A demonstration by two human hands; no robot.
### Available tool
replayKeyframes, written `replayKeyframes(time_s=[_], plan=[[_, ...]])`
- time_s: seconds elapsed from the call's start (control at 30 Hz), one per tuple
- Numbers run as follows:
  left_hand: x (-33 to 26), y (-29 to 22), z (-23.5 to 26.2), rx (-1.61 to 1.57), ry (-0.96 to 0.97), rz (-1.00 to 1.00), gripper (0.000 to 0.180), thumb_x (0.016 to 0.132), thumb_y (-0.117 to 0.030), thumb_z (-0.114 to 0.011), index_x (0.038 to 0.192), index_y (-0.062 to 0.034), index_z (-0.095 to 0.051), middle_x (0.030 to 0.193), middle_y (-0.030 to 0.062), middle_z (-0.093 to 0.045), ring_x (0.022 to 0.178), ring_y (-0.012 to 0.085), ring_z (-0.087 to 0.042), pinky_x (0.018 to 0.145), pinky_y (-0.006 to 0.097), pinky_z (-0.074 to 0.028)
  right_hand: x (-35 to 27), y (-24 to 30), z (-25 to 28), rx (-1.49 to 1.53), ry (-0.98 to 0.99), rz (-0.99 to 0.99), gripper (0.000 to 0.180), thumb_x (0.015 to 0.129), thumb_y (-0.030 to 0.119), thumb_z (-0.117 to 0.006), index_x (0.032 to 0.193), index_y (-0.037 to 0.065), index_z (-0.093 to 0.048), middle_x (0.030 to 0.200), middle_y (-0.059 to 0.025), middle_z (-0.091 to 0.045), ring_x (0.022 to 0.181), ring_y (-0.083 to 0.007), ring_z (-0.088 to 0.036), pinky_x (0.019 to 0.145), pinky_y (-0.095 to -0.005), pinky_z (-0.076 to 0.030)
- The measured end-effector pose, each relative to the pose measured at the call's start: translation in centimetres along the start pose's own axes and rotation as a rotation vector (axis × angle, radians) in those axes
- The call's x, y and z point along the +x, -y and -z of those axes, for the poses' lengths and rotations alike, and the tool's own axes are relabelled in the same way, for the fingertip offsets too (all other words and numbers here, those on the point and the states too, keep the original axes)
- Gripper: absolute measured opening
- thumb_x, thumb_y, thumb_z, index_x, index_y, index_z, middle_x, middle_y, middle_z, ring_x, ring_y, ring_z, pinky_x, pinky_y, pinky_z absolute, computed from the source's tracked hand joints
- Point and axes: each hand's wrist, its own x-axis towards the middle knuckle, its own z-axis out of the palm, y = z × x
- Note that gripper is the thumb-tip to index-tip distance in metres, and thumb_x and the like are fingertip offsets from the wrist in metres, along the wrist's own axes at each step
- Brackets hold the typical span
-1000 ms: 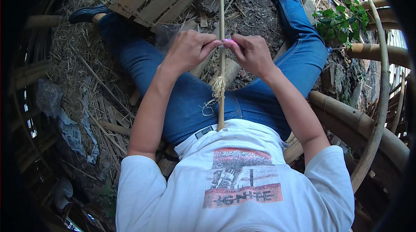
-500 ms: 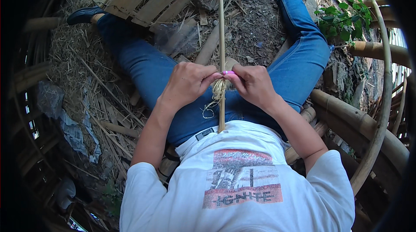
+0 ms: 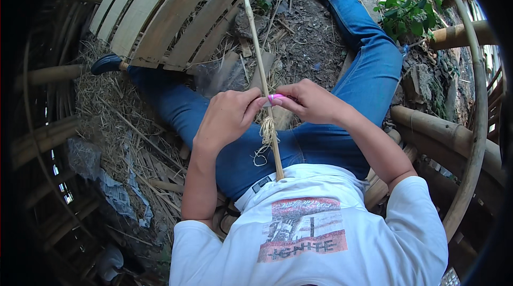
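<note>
Your fingers [image 3: 256,105] meet at the thin, pale bamboo stick [image 3: 260,67]: the left hand [image 3: 227,118] and the right hand [image 3: 310,103] come together tip to tip, both pinching a small pink object [image 3: 275,97] pressed against the stick. What that pink object is, you cannot tell from here. The stick stands nearly upright between your thighs, its lower end resting at your waist and its top running up out of view.

Just below your fingertips a bundle of pale, frayed fibre twine [image 3: 267,128] is wound round the stick, with a loose end [image 3: 260,157] curling down over your blue jeans [image 3: 235,152]. Judging by that, a binding is already on the stick but not tidied: the tail hangs free and your hands are working right above the wraps, so the finishing appears to be left.

Further out, you sit on bare earth strewn with dry straw [image 3: 115,120] and splinters. A curved panel of flat bamboo slats [image 3: 171,24] lies ahead between your feet, thick round bamboo poles [image 3: 443,126] lie at your right, and a leafy green plant [image 3: 411,11] grows beyond your right knee. A crumpled clear plastic bag [image 3: 216,75] lies just behind your left hand. Nothing crowds the stick itself; only the dangling twine end could catch on your fingers.
</note>
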Motion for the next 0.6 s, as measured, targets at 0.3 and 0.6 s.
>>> replayKeyframes(time_s=[0.3,0.6], plan=[[10.9,2.4,4.7,0.187,-0.042,0.108,0.029,0.098,-0.030,-0.060,0.099,-0.0025,-0.070,0.081,0.0217,-0.067,0.077,0.0420,-0.064,0.070,0.049,-0.048,10.1,-5.5,5.6,-0.100,-0.347,0.145,0.039,0.096,0.043,-0.062,0.102,0.007,-0.075,0.075,-0.0163,-0.068,0.067,-0.0294,-0.064,0.065,-0.0390,-0.050],[14.7,4.9,8.0,0.370,-0.057,-0.045,0.028,0.095,-0.029,-0.063,0.111,-0.0088,-0.073,0.088,0.0203,-0.070,0.082,0.0386,-0.067,0.076,0.045,-0.052,14.4,-6.8,5.1,0.002,-0.563,0.264,0.037,0.093,0.045,-0.063,0.106,0.013,-0.076,0.083,-0.0143,-0.072,0.077,-0.0351,-0.068,0.072,-0.0423,-0.053]])
